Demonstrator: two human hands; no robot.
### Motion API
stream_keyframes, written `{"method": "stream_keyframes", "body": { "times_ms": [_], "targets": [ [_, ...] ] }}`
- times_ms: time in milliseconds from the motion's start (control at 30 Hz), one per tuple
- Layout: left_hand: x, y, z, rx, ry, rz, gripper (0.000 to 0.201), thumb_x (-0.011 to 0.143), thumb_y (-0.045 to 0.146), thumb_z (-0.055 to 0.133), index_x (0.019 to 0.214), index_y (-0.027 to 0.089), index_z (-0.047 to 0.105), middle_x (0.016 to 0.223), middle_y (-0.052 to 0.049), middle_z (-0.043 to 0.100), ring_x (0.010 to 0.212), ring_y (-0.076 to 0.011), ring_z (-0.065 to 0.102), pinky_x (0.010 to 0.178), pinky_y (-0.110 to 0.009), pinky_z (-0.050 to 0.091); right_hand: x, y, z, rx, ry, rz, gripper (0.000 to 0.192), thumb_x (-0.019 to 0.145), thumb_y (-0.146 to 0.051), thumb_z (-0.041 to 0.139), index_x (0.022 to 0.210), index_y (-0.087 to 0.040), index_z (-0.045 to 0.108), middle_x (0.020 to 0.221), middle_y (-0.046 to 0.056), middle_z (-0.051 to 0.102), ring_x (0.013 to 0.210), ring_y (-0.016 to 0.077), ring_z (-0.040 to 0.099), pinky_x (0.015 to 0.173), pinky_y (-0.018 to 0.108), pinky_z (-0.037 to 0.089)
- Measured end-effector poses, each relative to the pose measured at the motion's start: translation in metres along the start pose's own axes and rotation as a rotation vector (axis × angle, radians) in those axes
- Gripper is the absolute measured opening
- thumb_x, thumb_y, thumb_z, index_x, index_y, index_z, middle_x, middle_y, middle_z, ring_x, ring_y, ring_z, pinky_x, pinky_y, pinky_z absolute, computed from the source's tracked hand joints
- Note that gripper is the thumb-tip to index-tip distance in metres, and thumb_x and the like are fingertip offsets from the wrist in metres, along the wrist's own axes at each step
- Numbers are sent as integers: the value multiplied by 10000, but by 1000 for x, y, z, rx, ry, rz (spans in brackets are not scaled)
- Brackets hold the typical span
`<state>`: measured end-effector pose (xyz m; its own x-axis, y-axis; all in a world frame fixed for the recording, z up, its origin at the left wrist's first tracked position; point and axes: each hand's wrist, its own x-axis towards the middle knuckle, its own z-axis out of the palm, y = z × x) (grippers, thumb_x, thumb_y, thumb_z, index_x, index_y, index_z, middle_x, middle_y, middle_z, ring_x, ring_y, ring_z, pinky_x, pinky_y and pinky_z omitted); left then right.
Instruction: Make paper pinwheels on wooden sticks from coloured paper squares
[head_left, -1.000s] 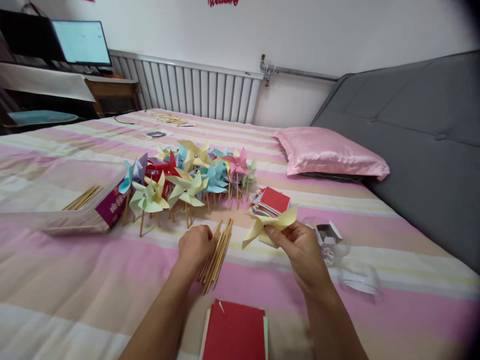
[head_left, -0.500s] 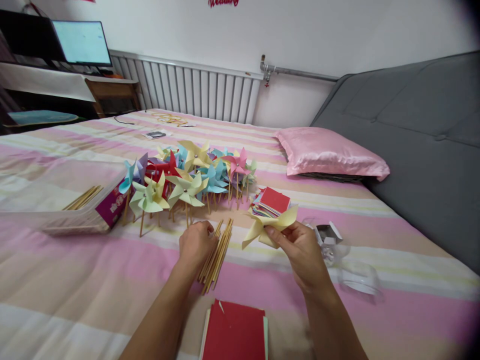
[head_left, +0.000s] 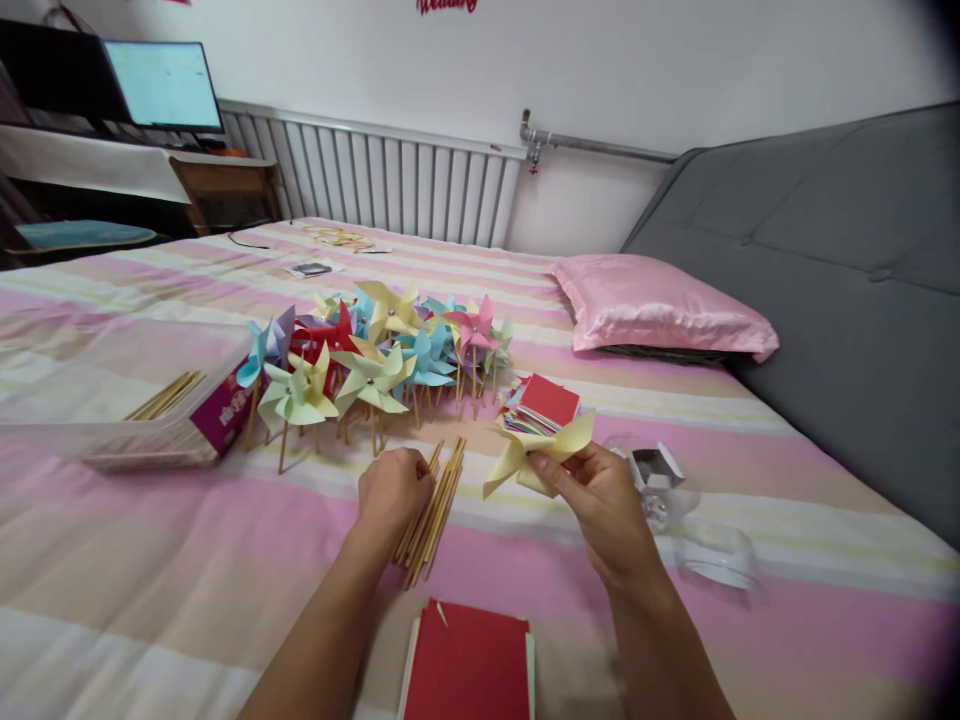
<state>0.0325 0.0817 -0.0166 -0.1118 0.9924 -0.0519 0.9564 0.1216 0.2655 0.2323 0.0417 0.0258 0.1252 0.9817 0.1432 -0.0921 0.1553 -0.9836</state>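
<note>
My right hand point(head_left: 604, 505) pinches a folded pale yellow paper pinwheel head point(head_left: 536, 452) just above the striped bedspread. My left hand point(head_left: 394, 490) rests curled on a bundle of thin wooden sticks point(head_left: 439, 495) lying on the bed; whether it grips one I cannot tell. Beyond the hands lies a heap of finished paper pinwheels point(head_left: 375, 360) in yellow, green, blue, pink and red on sticks. A stack of coloured paper squares with red on top point(head_left: 546, 403) sits just behind the yellow piece.
A red paper pad point(head_left: 469, 665) lies near me. A clear box of sticks point(head_left: 154, 415) is at left, clear plastic containers point(head_left: 694, 520) at right. A pink pillow point(head_left: 660, 310) and grey headboard point(head_left: 847, 280) are on the right; radiator point(head_left: 375, 180) and monitor point(head_left: 161, 85) behind.
My left hand shifted slightly over the sticks; the right hand and the yellow paper stayed almost still.
</note>
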Motion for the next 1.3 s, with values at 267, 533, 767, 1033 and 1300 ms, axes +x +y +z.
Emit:
{"method": "stream_keyframes", "body": {
  "times_ms": [267,533,767,1033,1300],
  "targets": [
    [-1,1,-3,9,-16,-30,210,704,207,505,778,233,700,822,-68,715,787,-215,636,614,-263,414,0,1,0,5,-3,-3,230,645,-329,723,828,-192,692,804,50,688,775,201,609,721,359,516],
    [-1,0,-2,23,-4,-19,236,700,188,488,796,234,699,816,-77,711,780,-222,638,605,-267,411,0,0,0,9,0,5,221,641,-322,728,812,-187,688,800,45,693,773,196,611,708,339,510],
    [0,-2,2,48,-17,5,215,689,186,504,809,225,678,811,-81,701,772,-227,639,604,-271,417,0,1,0,8,6,1,218,634,-326,730,794,-183,687,806,50,698,773,203,621,712,345,512],
    [-1,0,1,67,-30,15,191,676,174,517,810,214,647,808,-81,695,778,-228,638,613,-267,419,0,1,0,0,-5,-5,213,649,-321,718,818,-194,694,812,47,701,777,201,621,715,342,510],
    [0,1,0,70,-16,-4,205,696,193,496,772,209,686,796,-100,705,765,-239,639,588,-278,404,0,0,0,9,9,3,202,646,-307,723,811,-196,691,806,37,704,768,190,620,710,330,505]
  ]
}}
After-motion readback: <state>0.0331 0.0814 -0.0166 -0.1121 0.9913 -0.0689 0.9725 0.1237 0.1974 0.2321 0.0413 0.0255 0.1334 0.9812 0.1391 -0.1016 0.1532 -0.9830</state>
